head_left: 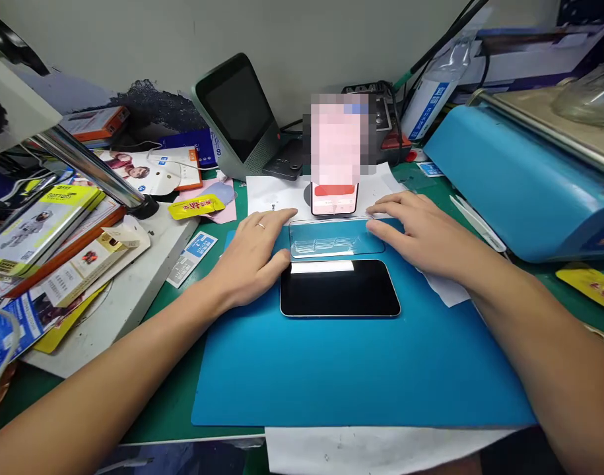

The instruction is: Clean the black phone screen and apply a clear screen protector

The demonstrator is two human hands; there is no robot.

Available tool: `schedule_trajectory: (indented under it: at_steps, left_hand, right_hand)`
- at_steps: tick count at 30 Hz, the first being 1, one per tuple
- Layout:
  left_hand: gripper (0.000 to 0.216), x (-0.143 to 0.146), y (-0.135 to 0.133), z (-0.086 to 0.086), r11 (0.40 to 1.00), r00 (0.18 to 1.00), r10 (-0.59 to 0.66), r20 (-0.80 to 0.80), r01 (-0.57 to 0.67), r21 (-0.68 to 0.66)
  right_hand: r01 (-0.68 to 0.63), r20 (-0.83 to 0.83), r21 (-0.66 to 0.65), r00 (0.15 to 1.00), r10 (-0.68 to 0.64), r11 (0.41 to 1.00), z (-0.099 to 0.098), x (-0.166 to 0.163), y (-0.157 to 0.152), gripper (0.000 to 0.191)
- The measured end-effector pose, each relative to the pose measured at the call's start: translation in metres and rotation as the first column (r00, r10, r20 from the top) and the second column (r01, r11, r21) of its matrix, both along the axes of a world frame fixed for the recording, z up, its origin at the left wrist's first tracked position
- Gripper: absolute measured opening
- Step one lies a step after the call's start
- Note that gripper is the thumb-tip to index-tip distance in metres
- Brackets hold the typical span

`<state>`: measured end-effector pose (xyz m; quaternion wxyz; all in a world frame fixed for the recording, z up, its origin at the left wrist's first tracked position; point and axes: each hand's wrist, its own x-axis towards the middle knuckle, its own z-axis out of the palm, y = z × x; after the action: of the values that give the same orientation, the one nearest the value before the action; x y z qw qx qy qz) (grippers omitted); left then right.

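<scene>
Both L hand, R hand flat, fingers straight at film ends, rear phone blurred.

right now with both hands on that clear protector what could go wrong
Fingertips of the left hand and right hand sit at the ends of the clear protector and may smudge it. It lies bare on the blue mat, so dust could cling. The propped phone behind could be knocked over.

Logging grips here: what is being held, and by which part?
Nothing is gripped. The left hand and right hand lie open, fingertips touching the short ends of the clear screen protector, flat on the blue mat.
</scene>
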<state>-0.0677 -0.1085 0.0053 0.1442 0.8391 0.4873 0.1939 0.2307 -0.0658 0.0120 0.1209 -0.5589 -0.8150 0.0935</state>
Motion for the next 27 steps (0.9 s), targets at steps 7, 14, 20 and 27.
schedule_trajectory:
  at_steps: [7, 14, 20, 27]
  left_hand:
    - [0.062, 0.001, 0.000, 0.000, 0.999, 0.999, -0.034, -0.043, 0.033, -0.017]
    - [0.060, -0.003, -0.001, 0.002, 0.996, 0.995, -0.089, 0.047, 0.090, -0.013]
    - [0.053, -0.005, -0.004, 0.001, 0.993, 0.974, -0.109, 0.199, 0.096, 0.072]
    - [0.035, -0.011, -0.003, -0.007, 0.984, 0.866, -0.169, 0.471, 0.122, 0.128]
  right_hand:
    - [-0.053, -0.041, 0.026, 0.998, 0.054, 0.998, -0.008, 0.002, 0.004, 0.049]
    - [-0.043, -0.084, 0.035, 0.995, 0.046, 0.998, -0.010, 0.004, 0.006, 0.044]
    - [0.024, -0.261, 0.045, 0.965, -0.011, 0.999, 0.006, -0.003, -0.007, 0.035]
    - [-0.104, -0.511, -0.105, 0.859, 0.036, 0.989, 0.015, 0.000, -0.010, 0.040]
